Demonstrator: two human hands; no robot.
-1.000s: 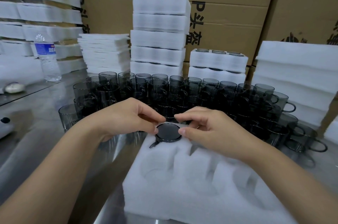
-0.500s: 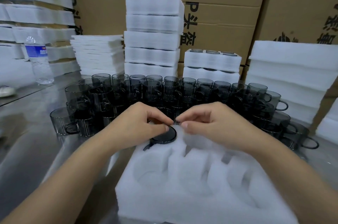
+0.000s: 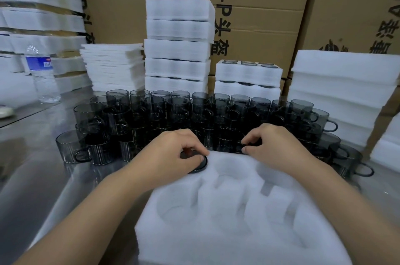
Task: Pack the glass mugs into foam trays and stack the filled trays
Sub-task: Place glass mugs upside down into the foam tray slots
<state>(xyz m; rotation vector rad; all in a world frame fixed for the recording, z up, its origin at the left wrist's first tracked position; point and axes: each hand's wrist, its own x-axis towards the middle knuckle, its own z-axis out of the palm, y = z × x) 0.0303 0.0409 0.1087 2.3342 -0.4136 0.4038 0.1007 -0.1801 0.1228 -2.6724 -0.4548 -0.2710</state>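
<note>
Your left hand point(image 3: 179, 156) curls round the glass mug point(image 3: 202, 166) in the far-left pocket of the foam tray point(image 3: 216, 238) (likely slick and brittle, so hold its body, not the thin handle), while your right hand point(image 3: 275, 145) bends its fingers at the loose mugs point(image 3: 216, 113), whether gripping 1 I cannot tell.

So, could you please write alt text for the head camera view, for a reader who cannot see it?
A person's left hand holds a dark glass mug in the far-left pocket of a white foam tray, while the right hand is at the edge of the loose mugs crowded behind it. Stacked foam trays and cardboard boxes stand beyond.
</note>
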